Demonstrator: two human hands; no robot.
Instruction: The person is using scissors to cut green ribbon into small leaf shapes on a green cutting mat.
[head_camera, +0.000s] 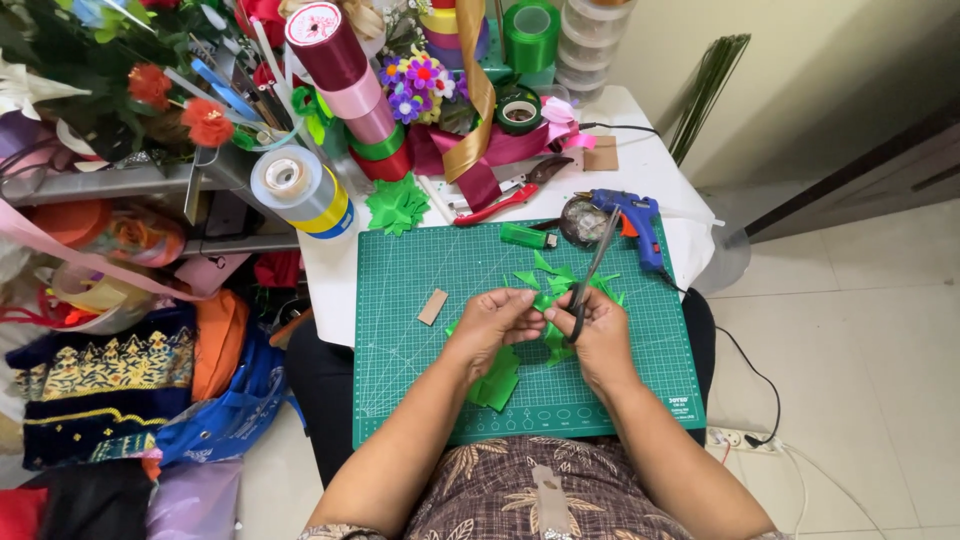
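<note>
step: I'm seeing green ribbon pieces (548, 300) getting trimmed, centre of frame on the green cutting mat (420, 370)
left hand (492, 322): fingers pinching the ribbon
right hand (600, 335): fingers gripping scissors (592, 272)
next, I reckon: calling for a steady snip

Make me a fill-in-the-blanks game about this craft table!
1. The right hand holds a pair of ____.
2. The ribbon piece pinched by the left hand is ____ in colour.
3. Both hands work above a green cutting ____.
4. The glue gun by the mat's far right corner is ____ in colour.

Missing words: scissors; green; mat; blue
</note>
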